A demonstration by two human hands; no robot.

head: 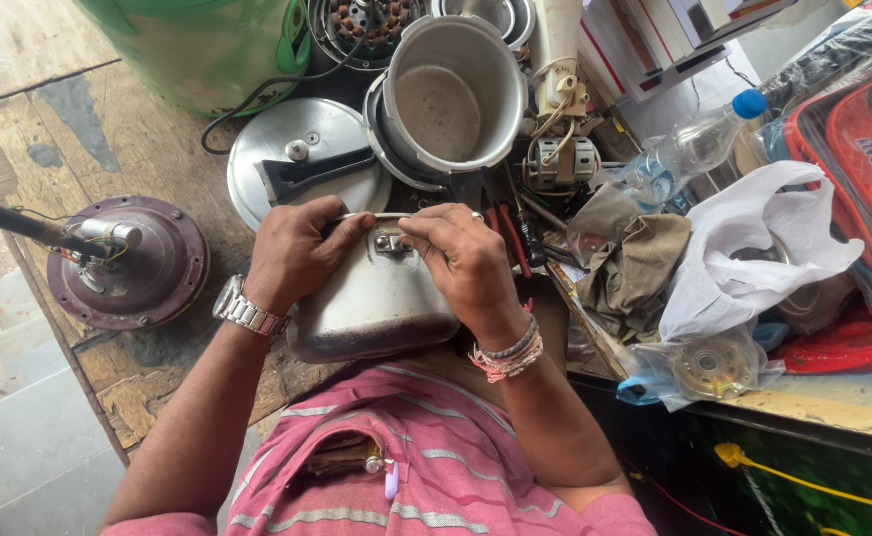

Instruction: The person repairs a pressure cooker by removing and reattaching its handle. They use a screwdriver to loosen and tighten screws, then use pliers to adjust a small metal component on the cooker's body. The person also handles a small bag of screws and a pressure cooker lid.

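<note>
Metal pot (pixel 371 303) lies tilted against the person's torso at the near edge of the wooden bench (pixel 78 139), rim facing away. Left hand (pixel 292 253) is clenched over the rim on the left; right hand (pixel 466 263) grips the rim on the right, fingers (pixel 426 226) pinching a thin metal piece beside the bracket (pixel 389 242). Just beyond lie a flat lid (pixel 302 159) and an open cooker body (pixel 451 94). A maroon motor housing (pixel 128 263) sits well left.

pot (pixel 371 308) between both hands | lid (pixel 302 159) behind | motor housing (pixel 128 263) left
</note>
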